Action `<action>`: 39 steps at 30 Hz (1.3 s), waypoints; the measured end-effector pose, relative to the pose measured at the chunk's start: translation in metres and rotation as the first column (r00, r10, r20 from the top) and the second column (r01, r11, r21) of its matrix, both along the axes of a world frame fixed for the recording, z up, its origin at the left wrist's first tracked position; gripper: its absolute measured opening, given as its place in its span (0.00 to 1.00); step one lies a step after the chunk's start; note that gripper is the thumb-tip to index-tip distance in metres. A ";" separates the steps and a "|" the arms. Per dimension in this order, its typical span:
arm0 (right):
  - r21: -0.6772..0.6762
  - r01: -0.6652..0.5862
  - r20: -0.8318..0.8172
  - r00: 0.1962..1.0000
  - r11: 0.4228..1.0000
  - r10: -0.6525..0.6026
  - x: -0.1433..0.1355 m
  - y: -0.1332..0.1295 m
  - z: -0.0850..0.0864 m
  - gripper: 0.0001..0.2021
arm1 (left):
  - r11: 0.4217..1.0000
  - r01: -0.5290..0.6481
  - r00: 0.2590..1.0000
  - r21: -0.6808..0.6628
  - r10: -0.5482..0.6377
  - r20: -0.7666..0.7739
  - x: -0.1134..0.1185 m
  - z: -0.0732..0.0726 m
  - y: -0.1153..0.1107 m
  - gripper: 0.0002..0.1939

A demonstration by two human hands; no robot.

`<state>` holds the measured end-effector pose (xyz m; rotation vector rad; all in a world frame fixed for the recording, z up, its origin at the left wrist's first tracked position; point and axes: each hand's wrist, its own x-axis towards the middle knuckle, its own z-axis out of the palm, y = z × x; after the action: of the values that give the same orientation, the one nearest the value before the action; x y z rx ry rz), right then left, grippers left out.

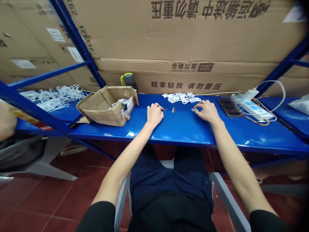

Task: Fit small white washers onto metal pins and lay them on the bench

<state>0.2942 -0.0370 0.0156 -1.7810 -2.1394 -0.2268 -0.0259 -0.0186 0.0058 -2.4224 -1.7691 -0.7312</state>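
Observation:
On the blue shelf, several small metal-and-white pieces (173,110) lie in a short stack between my two hands. My left hand (155,114) is to their left, fingers closed together around a small brownish piece (164,110) that pokes out at the fingertips. To the right, my right hand (206,111) pinches a small whitish piece (193,110) between thumb and finger, close to the shelf surface. Behind them spreads a pile of white plastic parts (181,98).
Left of my hands stands an open cardboard box (103,109) holding small items, with a dark bottle (129,80) behind it. A phone (230,107) and a white power strip (257,110) with cables lie right. White cords (60,98) and another person's hand (7,120) are far left.

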 end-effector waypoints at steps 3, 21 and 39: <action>-0.022 0.001 0.015 1.000 1.000 0.000 0.000 0.003 -0.004 0.14 | 1.000 -0.012 1.000 0.006 0.012 0.014 0.000 0.000 0.000 0.18; 0.000 0.007 -0.011 1.000 1.000 -0.007 -0.003 0.012 -0.013 0.11 | 0.997 0.075 0.988 0.017 -0.077 0.134 0.000 -0.007 0.009 0.12; 0.107 -0.366 -0.959 0.207 0.925 0.193 -0.111 0.011 -0.002 0.18 | 0.956 0.235 0.745 0.177 -0.294 0.599 0.013 0.000 0.008 0.10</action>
<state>0.1831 -0.0264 0.0138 -0.9682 -1.4105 0.9488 -0.0125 -0.0109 0.0061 -2.5771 -1.4791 -1.7817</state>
